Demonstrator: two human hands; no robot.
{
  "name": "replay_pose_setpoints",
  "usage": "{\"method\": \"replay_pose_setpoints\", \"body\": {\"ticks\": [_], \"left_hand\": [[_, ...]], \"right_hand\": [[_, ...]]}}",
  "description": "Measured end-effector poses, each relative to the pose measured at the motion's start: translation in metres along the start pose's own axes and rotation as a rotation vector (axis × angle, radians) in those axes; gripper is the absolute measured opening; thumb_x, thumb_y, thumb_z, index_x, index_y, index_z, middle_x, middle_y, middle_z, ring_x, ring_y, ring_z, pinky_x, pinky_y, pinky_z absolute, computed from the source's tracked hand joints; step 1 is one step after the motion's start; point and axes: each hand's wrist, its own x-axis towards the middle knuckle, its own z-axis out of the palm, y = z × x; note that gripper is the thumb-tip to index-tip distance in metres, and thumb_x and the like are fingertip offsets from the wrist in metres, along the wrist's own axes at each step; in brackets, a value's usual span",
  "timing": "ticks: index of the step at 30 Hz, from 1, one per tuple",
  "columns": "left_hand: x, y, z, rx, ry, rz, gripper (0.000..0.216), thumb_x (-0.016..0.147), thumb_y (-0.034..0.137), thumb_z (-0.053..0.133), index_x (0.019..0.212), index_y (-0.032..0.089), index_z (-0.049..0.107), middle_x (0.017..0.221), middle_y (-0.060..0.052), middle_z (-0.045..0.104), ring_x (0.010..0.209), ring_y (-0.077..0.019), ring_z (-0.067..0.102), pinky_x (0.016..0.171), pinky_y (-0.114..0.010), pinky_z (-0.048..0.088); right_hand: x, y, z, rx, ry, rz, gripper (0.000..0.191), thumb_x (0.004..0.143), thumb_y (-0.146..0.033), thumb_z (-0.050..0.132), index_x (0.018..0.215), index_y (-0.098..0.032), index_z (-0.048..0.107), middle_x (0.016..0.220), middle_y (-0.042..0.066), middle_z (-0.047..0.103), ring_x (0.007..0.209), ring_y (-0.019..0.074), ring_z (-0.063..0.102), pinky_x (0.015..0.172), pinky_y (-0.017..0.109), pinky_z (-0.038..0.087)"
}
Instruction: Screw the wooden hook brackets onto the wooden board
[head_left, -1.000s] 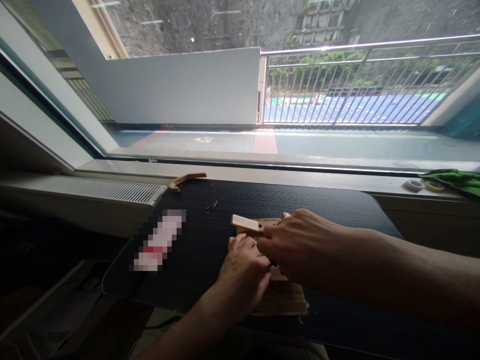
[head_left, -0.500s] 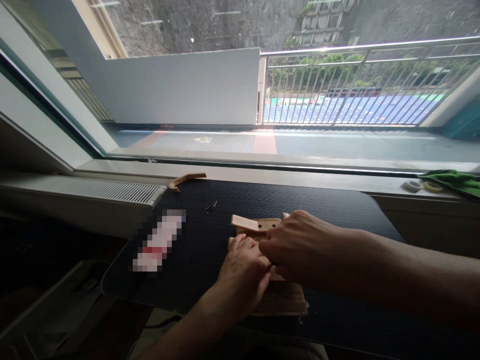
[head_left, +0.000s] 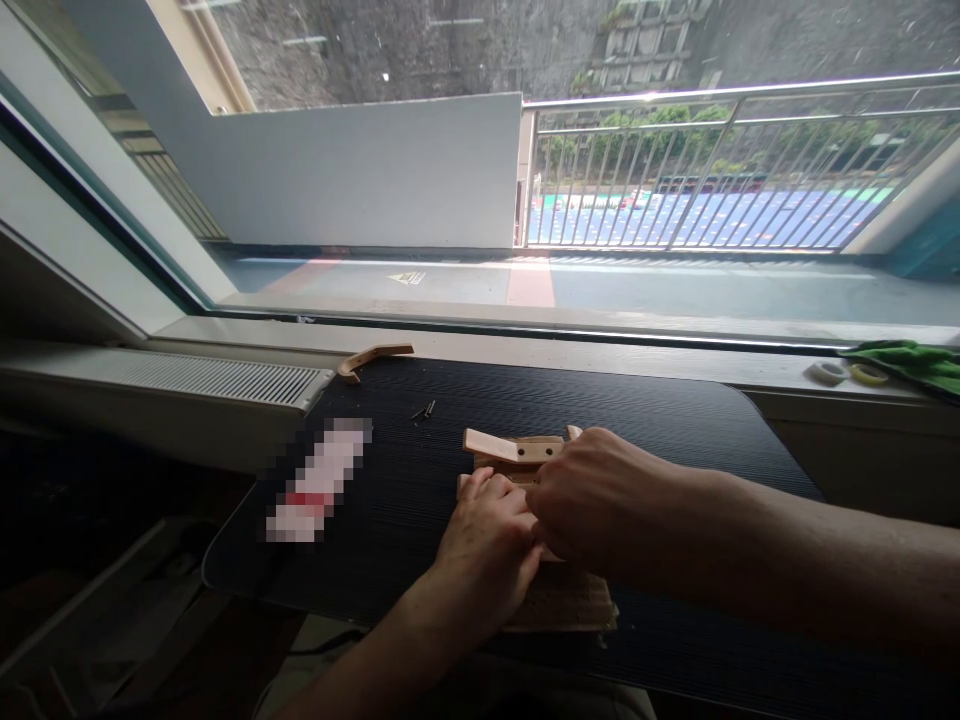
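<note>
My left hand (head_left: 484, 545) rests curled over a wooden assembly (head_left: 562, 600) on the black table (head_left: 600, 400), pressing it down. My right hand (head_left: 592, 495) crosses above it, fingers closed around something hidden at the join of the wooden parts. A light wooden strip with holes (head_left: 510, 448) sticks out just beyond both hands. What the right fingers grip cannot be made out.
A curved wooden piece (head_left: 373, 357) lies at the table's far left edge. A few small dark screws (head_left: 424, 411) lie near it. A pixelated white and red object (head_left: 319, 480) lies at the left. Tape rolls (head_left: 847, 372) and green cloth (head_left: 915, 360) sit on the sill.
My right hand has shifted slightly lower and to the right over the wooden assembly. The left hand has stayed in place.
</note>
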Motion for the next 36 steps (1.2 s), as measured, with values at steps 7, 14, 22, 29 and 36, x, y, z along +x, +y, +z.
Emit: {"method": "replay_pose_setpoints", "body": {"ticks": [7, 14, 22, 29, 36], "left_hand": [[0.0, -0.005, 0.01, 0.017, 0.027, -0.015, 0.02, 0.077, 0.018, 0.055, 0.095, 0.021, 0.063, 0.096, -0.006, 0.061, 0.101, -0.0253, 0.047, 0.093, -0.044, 0.034], [0.0, -0.003, 0.008, 0.008, 0.023, -0.002, 0.021, 0.075, 0.014, 0.054, 0.093, 0.021, 0.063, 0.096, -0.005, 0.062, 0.099, -0.0238, 0.048, 0.095, -0.044, 0.033], [0.0, -0.002, 0.005, -0.007, 0.009, -0.014, 0.011, 0.075, 0.016, 0.057, 0.083, 0.02, 0.064, 0.095, -0.004, 0.063, 0.1, -0.0239, 0.049, 0.096, -0.044, 0.032], [0.0, -0.002, 0.006, -0.01, 0.005, -0.039, 0.019, 0.076, 0.017, 0.056, 0.093, 0.02, 0.063, 0.097, -0.006, 0.062, 0.102, -0.0253, 0.048, 0.094, -0.044, 0.034], [0.0, 0.001, 0.001, -0.01, 0.0, -0.02, 0.007, 0.074, 0.015, 0.059, 0.078, 0.02, 0.063, 0.093, -0.004, 0.063, 0.099, -0.023, 0.05, 0.096, -0.043, 0.032]], "right_hand": [[-0.01, -0.007, -0.02, 0.024, -0.04, -0.053, 0.015, 0.078, -0.007, 0.057, 0.087, -0.015, 0.066, 0.086, 0.006, 0.067, 0.077, 0.018, 0.062, 0.053, 0.026, 0.032], [0.0, -0.007, -0.012, 0.018, -0.011, -0.041, 0.013, 0.075, -0.006, 0.057, 0.071, -0.014, 0.066, 0.071, 0.004, 0.065, 0.063, 0.0155, 0.059, 0.046, 0.026, 0.026], [-0.005, 0.0, -0.005, 0.009, 0.107, -0.063, 0.011, 0.081, -0.015, 0.055, 0.083, -0.015, 0.066, 0.085, 0.007, 0.067, 0.075, 0.0174, 0.062, 0.051, 0.024, 0.031], [-0.005, -0.007, -0.015, 0.041, -0.028, -0.034, 0.012, 0.076, -0.007, 0.057, 0.079, -0.014, 0.066, 0.083, 0.005, 0.067, 0.073, 0.0181, 0.062, 0.05, 0.026, 0.03], [-0.004, 0.005, -0.003, 0.052, 0.079, -0.021, 0.011, 0.082, -0.014, 0.055, 0.085, -0.016, 0.065, 0.083, 0.005, 0.067, 0.074, 0.018, 0.063, 0.048, 0.024, 0.029]]}}
